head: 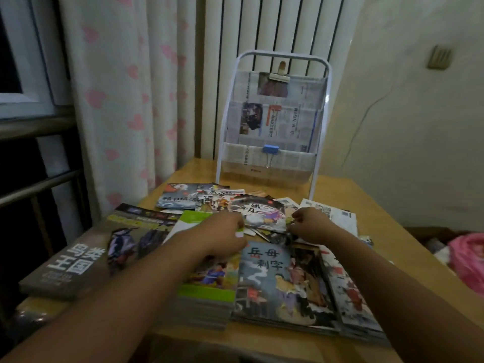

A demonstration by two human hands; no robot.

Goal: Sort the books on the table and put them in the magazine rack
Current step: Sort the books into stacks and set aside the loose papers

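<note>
We see both hands out over the books: the right hand [307, 226] has its fingers curled, pinching the right edge of a thin picture book [259, 213], while the left hand [222, 233] rests at that book's left edge, though we cannot tell whether it grips. More books [272, 281] lie spread across the wooden table [408, 247], with a grey bird book [86, 252] at the left edge. The white magazine rack [272, 119] stands at the table's far side, lined with clipped newspaper. Behind it we see a radiator [275, 24], a heart-patterned curtain [123, 95] and a pale wall [419, 127].
</note>
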